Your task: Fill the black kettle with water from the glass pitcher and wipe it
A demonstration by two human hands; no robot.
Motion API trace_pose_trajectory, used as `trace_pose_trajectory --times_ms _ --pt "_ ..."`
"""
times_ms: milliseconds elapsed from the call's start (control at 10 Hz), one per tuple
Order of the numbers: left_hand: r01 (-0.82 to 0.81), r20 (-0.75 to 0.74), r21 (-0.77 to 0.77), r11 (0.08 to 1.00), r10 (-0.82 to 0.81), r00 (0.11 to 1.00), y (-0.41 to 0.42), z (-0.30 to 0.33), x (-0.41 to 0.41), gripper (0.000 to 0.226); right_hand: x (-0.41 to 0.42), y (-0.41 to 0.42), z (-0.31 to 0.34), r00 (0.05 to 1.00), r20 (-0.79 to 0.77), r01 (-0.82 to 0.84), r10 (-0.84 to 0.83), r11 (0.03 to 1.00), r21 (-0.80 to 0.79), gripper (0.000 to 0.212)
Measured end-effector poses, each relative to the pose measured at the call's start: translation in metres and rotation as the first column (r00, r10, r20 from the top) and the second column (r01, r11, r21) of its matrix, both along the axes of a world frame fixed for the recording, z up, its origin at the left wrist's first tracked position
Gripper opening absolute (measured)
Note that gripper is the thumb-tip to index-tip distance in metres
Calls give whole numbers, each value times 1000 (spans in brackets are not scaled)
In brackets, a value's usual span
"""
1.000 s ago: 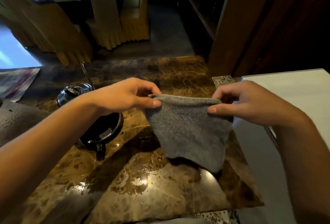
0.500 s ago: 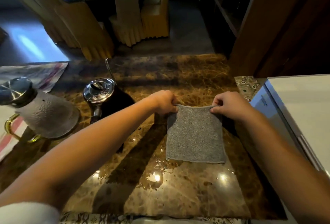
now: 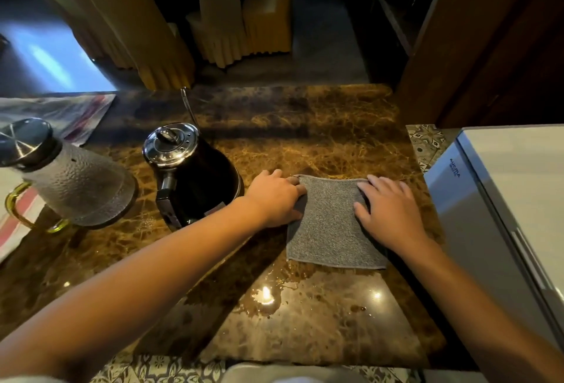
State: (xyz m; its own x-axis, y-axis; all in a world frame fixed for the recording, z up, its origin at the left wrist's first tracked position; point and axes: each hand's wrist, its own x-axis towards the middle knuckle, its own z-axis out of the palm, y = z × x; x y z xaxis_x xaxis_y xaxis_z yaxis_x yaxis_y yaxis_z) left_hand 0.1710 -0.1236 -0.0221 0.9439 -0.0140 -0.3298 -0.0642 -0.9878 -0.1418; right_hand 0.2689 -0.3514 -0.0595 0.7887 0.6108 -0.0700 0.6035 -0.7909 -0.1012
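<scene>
Bare marble countertop [image 3: 305, 321] near edge free; black kettle [image 3: 195, 187], glass pitcher [image 3: 76, 187] crowd left.

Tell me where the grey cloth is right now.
The grey cloth lies flat on the marble counter, right of the black kettle, with the left hand and right hand pressing its side edges.
</scene>
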Motion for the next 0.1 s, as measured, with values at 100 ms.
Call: trace_pose_trajectory --times_ms 100 --pt "-33 -8 8 999 33 999 1 9 -3 75 3 11 14 999 -18 43 -44 996 -79 60"
